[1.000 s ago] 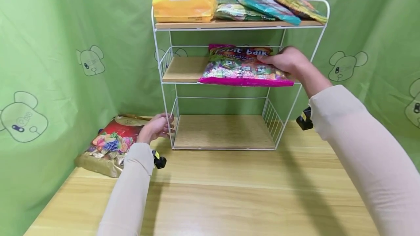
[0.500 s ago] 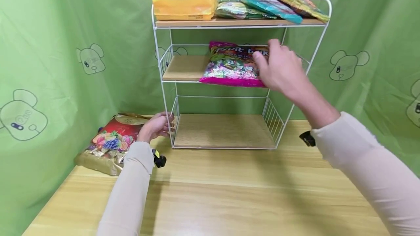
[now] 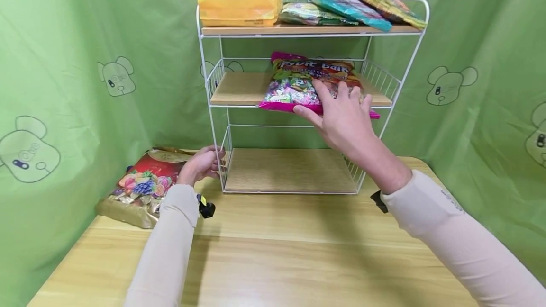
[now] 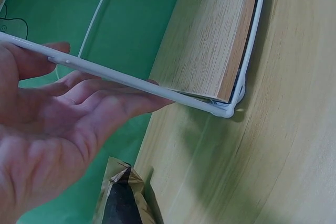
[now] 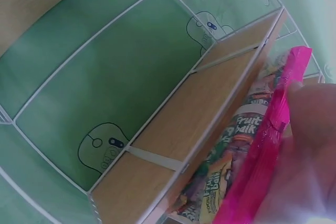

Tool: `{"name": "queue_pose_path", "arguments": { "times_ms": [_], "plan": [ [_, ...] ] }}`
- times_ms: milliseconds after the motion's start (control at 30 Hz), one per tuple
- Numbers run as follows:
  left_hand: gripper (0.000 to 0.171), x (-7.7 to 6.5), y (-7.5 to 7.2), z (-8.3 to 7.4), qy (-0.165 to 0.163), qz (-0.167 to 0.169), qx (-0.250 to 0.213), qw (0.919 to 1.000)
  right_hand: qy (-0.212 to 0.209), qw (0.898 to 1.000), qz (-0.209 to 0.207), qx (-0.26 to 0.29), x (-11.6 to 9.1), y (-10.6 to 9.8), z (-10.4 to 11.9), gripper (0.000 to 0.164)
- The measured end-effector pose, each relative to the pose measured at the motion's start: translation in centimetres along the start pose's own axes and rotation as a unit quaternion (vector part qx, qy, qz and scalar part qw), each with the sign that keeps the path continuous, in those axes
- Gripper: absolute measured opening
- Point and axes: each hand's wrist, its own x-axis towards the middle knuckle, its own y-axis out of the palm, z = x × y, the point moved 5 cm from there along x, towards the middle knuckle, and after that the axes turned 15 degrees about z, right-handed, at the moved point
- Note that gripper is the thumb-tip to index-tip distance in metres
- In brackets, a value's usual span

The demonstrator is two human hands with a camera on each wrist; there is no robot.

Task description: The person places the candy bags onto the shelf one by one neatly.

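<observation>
- The right hand lies with straight, spread fingers on top of the pink plastic bag of fruit candies, its thumb at the bag's front edge; the fingers press flat on the bag and do not curl round it.
- That pink bag rests on the middle wooden board of the white wire three-tier shelf rack, towards the right half of the board, and its front edge hangs a little past the board's front rim.
- In the right wrist view the pink bag shows edge-on just beside the palm, with the printed candy pattern under it and the wooden board running along to the left.
- The left hand is at the rack's front left upright, low down near the bottom board; in the left wrist view its fingers are loosely bent round the white wire with the thumb above it, so it holds the rack there.
- Just left of that hand, a red and gold bag of fruit sweets lies flat on the light wooden tabletop, close to the green cloth backdrop with cartoon bear prints.
- On the top board lie a yellow plastic bag, a green patterned bag, a teal bag and an orange-edged bag, the last three overlapping one another.
- The bottom board shows bare wood.
</observation>
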Motion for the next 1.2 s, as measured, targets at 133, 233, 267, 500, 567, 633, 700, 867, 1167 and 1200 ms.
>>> {"name": "queue_pose_path", "arguments": {
  "times_ms": [133, 233, 267, 500, 567, 633, 700, 867, 1167, 1200],
  "plan": [
    [0.041, -0.3, 0.1, -0.3, 0.009, 0.003, 0.004, 0.9999, -0.008, 1.000, -0.011, 0.004, 0.1, 0.1, -0.1, 0.088],
    [0.043, -0.5, 0.1, -0.3, 0.022, 0.014, 0.001, 0.9997, -0.007, 1.000, -0.015, 0.008, 0.2, 0.3, -0.1, 0.085],
    [0.043, -0.6, 0.1, -0.3, 0.023, 0.016, 0.001, 0.9996, -0.006, 1.000, -0.015, 0.009, 0.3, 0.4, 0.0, 0.085],
    [0.037, -0.5, 0.0, 0.1, 0.009, 0.011, 0.001, 0.9999, -0.003, 1.000, -0.012, 0.014, 0.8, 0.8, 0.8, 0.084],
    [0.035, -0.3, -0.2, 0.3, 0.006, 0.009, 0.000, 0.9999, -0.006, 1.000, -0.012, 0.013, 1.0, 0.9, 1.2, 0.083],
    [0.036, -0.2, -0.2, 0.3, 0.003, 0.007, 0.000, 1.0000, -0.009, 1.000, -0.012, 0.012, 1.2, 1.0, 1.6, 0.083],
    [0.037, -0.1, -0.2, 0.3, 0.002, 0.006, -0.003, 1.0000, -0.012, 1.000, -0.012, 0.010, 1.4, 1.2, 2.1, 0.082],
    [0.036, -0.1, 0.0, 0.2, 0.007, 0.004, -0.009, 0.9999, -0.011, 1.000, -0.008, 0.010, 1.8, 1.6, 3.3, 0.082],
    [0.023, 0.0, 0.0, 0.2, 0.018, 0.016, 0.000, 0.9997, -0.013, 1.000, 0.004, 0.000, 2.6, 1.8, 5.6, 0.083],
    [0.024, 0.0, 0.0, 0.2, 0.017, 0.015, 0.000, 0.9997, -0.013, 1.000, 0.005, -0.002, 2.6, 1.9, 5.9, 0.083]
  ]
}}
